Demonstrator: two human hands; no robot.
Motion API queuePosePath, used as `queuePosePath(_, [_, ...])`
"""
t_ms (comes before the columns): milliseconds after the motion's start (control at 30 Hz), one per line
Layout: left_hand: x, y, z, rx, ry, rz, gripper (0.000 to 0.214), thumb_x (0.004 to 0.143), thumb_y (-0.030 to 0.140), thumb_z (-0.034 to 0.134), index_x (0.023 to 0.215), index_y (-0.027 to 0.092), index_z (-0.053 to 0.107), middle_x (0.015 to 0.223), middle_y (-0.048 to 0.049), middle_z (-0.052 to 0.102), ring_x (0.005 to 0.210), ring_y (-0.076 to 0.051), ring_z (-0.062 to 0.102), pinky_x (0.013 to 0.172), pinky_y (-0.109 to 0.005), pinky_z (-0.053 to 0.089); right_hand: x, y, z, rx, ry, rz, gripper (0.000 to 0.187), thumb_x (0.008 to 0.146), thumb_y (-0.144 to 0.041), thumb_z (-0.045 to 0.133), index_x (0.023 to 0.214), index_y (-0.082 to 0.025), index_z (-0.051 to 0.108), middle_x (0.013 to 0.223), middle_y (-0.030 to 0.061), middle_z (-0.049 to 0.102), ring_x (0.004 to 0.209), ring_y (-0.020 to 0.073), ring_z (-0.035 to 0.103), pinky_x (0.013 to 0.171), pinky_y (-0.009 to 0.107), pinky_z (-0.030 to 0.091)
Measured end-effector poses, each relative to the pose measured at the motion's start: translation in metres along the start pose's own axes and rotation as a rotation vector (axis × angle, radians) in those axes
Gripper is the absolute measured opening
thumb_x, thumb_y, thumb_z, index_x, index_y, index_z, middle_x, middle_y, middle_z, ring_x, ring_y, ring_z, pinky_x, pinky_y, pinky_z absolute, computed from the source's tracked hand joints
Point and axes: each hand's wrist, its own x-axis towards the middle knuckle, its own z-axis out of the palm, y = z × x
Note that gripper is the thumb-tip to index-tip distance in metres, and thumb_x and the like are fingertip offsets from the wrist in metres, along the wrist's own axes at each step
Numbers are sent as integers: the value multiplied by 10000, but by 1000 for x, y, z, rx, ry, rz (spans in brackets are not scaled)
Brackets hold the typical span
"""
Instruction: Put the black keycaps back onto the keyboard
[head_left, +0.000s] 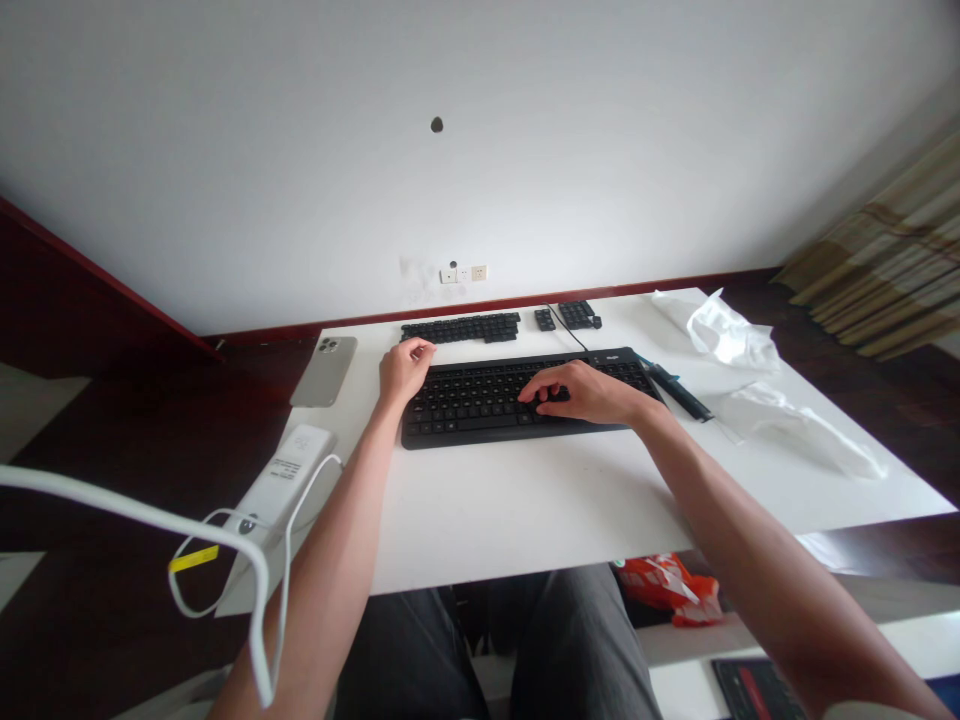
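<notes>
And here we are at the bench (pixel 525 520), with a black keyboard (pixel 487 405) sitting front and centre, near the far edge! The right hand (pixel 581 392) is right over its right half, fingers curled down onto the keys; whether they're pinching a key, I can't tell from here. The left hand (pixel 405 372) is up at the keyboard's top-left corner, fingers loosely bent and gripping nothing that I can see.

Just past the keyboard, along the far edge, lies a long bar of black keycaps (pixel 460 327), with two smaller black key blocks (pixel 545 319) (pixel 577 314) to its right. Over on the left edge, a titanium-coloured smartphone (pixel 324 371) lies face down, and nearer the front-left corner a white boxy device (pixel 286 478) trails a white cable (pixel 225 520). Out to the right, a slim black tool (pixel 679 392) lies beside the keyboard, with crumpled clear plastic wrap (pixel 724 333) towards the far-right corner. Below the front edge, an orange packet (pixel 667 590) shows between the person's grey trousers (pixel 487 650) and a white shelf!
</notes>
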Motion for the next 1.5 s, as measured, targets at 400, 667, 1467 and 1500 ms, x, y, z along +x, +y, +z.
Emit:
queuePosePath(400, [0, 0, -1, -7, 0, 7, 267, 913, 410, 554, 919, 269, 780, 855, -15, 766, 805, -199, 660, 727, -278, 437, -1, -1, 0, -4, -7, -5, 300, 910, -276, 627, 1183, -256, 748, 1179, 28, 760, 955, 213, 707, 767, 310, 552])
queuePosePath(667, [1, 0, 1, 4, 6, -3, 269, 913, 421, 558, 922, 272, 782, 845, -14, 764, 804, -198, 662, 729, -275, 434, 0, -1, 1, 5, 2, -8, 303, 897, -256, 637, 1177, -259, 753, 1166, 30, 764, 943, 213, 705, 762, 311, 549])
queuePosePath(1467, [0, -1, 0, -23, 5, 8, 263, 909, 412, 557, 909, 273, 780, 856, -6, 763, 806, -193, 657, 720, -278, 431, 0, 0, 1, -13, 0, -16, 311, 898, -235, 621, 1181, -256, 747, 1171, 21, 763, 950, 205, 706, 752, 294, 547])
queuePosePath(1500, [0, -1, 0, -25, 6, 9, 263, 909, 413, 557, 909, 273, 780, 854, -4, 762, 804, -192, 657, 720, -278, 430, 0, 0, 1, -16, 1, -15, 311, 898, -231, 621, 1182, -254, 746, 1171, 21, 763, 949, 203, 706, 751, 291, 548])
